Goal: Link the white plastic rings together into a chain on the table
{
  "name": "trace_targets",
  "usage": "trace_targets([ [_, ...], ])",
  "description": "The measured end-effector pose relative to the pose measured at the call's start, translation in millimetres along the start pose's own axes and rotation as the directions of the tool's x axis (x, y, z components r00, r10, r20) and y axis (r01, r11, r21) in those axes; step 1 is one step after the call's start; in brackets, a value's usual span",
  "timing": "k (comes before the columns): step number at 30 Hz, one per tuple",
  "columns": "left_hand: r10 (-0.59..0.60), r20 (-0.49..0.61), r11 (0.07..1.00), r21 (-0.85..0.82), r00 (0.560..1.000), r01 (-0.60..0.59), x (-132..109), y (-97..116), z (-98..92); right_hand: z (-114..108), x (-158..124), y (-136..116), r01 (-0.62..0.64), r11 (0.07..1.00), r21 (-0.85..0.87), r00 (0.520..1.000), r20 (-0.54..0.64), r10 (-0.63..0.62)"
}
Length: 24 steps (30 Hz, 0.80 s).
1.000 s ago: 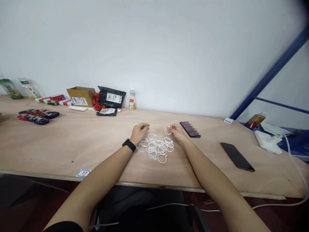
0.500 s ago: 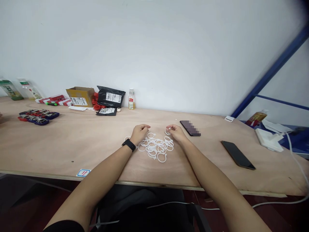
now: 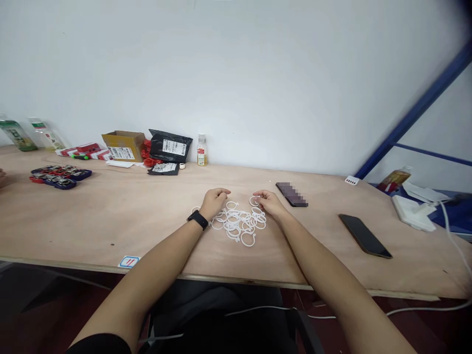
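Note:
A loose pile of white plastic curtain rings (image 3: 236,223), each with a small tab, lies on the wooden table in front of me. At the pile's far right, my right hand (image 3: 268,202) pinches one white curtain ring (image 3: 252,200) between thumb and fingertips. My left hand (image 3: 214,202), with a black watch (image 3: 198,218) on its wrist, is at the far left of the pile. Its fingers are curled together, and whatever they may hold is hidden. A gap separates the two hands.
Two phones (image 3: 291,194) (image 3: 365,236) lie to the right. Along the wall stand a small bottle (image 3: 201,151), a black parcel (image 3: 170,146) and an open cardboard box (image 3: 123,147). Red and blue cases (image 3: 61,176) lie left; another person's hand (image 3: 2,177) shows at the left edge.
The ring in my right hand has turned slightly and shows more of its circle. Both hands stay in nearly the same place; the whole view has shifted a little.

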State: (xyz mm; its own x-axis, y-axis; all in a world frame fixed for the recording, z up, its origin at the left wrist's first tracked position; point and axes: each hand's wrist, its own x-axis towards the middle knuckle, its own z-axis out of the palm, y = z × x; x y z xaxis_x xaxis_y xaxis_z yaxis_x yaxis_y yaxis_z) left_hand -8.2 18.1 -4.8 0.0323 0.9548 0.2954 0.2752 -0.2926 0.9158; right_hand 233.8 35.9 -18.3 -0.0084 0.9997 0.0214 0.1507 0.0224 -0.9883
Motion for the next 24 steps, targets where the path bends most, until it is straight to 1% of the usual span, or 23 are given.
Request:
trace_targets([
  [6, 0.002, -0.009, 1.000, 0.015, 1.000, -0.002, 2.9, 0.5, -3.5, -0.1, 0.0, 0.8, 0.007, 1.000, 0.006, 1.000, 0.005, -0.007],
  [11, 0.029, -0.002, 0.999, 0.026, 1.000, -0.029, 2.9, 2.3, -4.3, -0.8, 0.4, 1.8, 0.018, 1.000, 0.004, 1.000, 0.000, -0.018],
  [14, 0.040, 0.007, 0.997, 0.063, 0.999, -0.040, 1.4, 2.4, -4.7, -1.1, 0.6, 2.2, 0.020, 1.000, -0.002, 1.000, -0.003, -0.020],
  [16, 0.071, 0.018, 0.993, 0.098, 0.997, -0.073, -0.6, 1.8, -4.6, -1.2, 0.8, 2.5, 0.026, 1.000, -0.001, 1.000, 0.004, -0.026],
  [20, 0.143, 0.092, 0.961, 0.226, 0.985, -0.161, -7.0, 2.1, -2.3, -0.1, 1.6, 2.9, 0.038, 0.999, 0.012, 0.999, 0.030, -0.039],
  [24, 0.117, 0.186, 0.915, 0.362, 0.976, -0.179, -12.6, 6.6, 0.5, 4.4, 0.6, 0.8, 0.056, 0.997, 0.048, 0.998, 0.032, -0.057],
])
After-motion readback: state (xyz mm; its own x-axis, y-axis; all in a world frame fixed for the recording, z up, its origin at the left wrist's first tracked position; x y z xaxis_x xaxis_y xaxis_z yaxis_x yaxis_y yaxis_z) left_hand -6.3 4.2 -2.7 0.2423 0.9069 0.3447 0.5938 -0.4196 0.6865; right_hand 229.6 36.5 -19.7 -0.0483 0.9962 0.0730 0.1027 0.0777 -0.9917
